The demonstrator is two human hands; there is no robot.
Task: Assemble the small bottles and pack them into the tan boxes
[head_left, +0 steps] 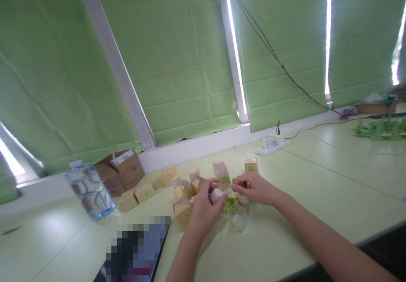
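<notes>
My left hand (204, 210) is closed around a pale pink round object (217, 195), which shows between the thumb and fingers. Just to the right, my right hand (258, 189) has its fingertips pinched together beside a small yellow-green piece (234, 181); what they grip is too small to make out. Below that hand a whitish round object (243, 199) partly shows. Between and in front of both hands lie clear rounded plastic pieces (237, 218) with yellow bits, and a green piece (229, 203) rests behind them.
Several small tan boxes (182, 214), some with flaps up, stand behind and left of the hands. A water bottle (90, 191), a cardboard box (122, 172) and a dark tablet-like device (139, 248) are at left. A power strip (272, 146) and green parts (379, 129) lie farther right.
</notes>
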